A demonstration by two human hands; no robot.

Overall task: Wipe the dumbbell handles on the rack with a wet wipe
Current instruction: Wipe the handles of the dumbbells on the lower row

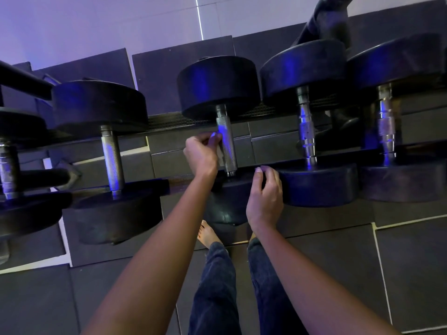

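Note:
Several black dumbbells lie across the rack [266,163] with their metal handles pointing toward me. My left hand [202,153] pinches a small white wet wipe [219,151] against the left side of the middle dumbbell's knurled handle [227,143]. My right hand [266,189] rests with curled fingers on the near weight head [229,201] of that same dumbbell, at the front rail. Neighbouring handles stand to the left [112,158] and to the right [306,136], each untouched.
Dark rubber floor tiles [399,262] lie below the rack. My legs in blue jeans [215,286] and a bare foot [206,234] stand close under the front rail. A pale wall [96,25] rises behind the rack.

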